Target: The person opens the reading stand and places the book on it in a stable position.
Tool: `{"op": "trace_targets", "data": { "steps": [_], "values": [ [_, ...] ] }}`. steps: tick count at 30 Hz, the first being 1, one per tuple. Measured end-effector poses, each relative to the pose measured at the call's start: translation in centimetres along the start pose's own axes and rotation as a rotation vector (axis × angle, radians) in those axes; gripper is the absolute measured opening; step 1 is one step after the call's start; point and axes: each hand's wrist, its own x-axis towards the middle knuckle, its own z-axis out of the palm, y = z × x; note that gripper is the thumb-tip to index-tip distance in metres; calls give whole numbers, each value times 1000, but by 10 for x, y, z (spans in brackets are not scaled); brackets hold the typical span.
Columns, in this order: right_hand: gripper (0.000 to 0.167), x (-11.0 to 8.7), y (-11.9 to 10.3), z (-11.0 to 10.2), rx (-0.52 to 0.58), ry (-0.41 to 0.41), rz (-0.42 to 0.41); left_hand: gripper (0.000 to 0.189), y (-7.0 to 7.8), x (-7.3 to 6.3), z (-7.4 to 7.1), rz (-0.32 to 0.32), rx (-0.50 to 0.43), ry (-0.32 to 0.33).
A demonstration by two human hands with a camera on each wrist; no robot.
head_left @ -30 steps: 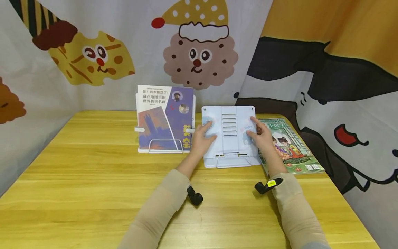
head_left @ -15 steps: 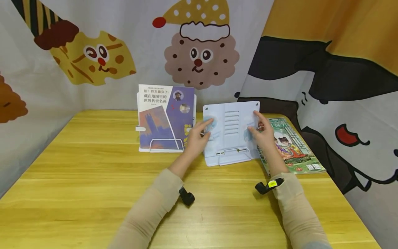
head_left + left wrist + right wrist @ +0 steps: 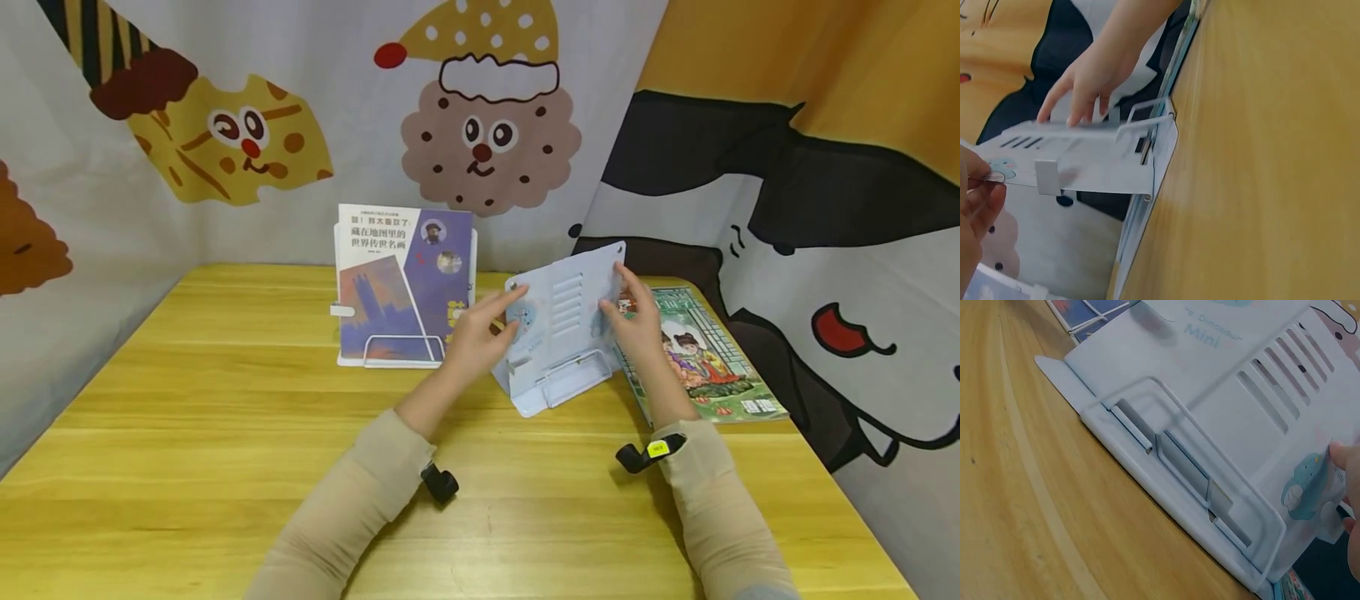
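Table broad nearside; left grip, right grip pinching stand edges.

In the head view, the far face of the white stand is hidden. The left hand, near the centre, covers part of the stand's nine-o'clock edge and the five-o'clock corner of the purple book, whose top line of lettering is too small to read. At four o'clock, the stand and the right hand hide part of the green book. A sleeve runs off the picture at seven o'clock. The left wrist view crops the left hand between eight and nine; the right wrist view crops the right hand just past three.
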Motion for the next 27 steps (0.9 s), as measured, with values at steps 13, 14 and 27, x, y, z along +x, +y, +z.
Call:
{"op": "trace_targets", "data": {
  "steps": [13,14,27],
  "values": [
    [63,2,-31,-3,40,-107,105,43,30,-5,21,150,106,-18],
    [64,3,-36,-4,60,-115,112,43,33,-5,23,157,113,-22],
    [56,7,-70,-14,281,-172,149,43,60,-8,46,211,261,-68]
  ]
}}
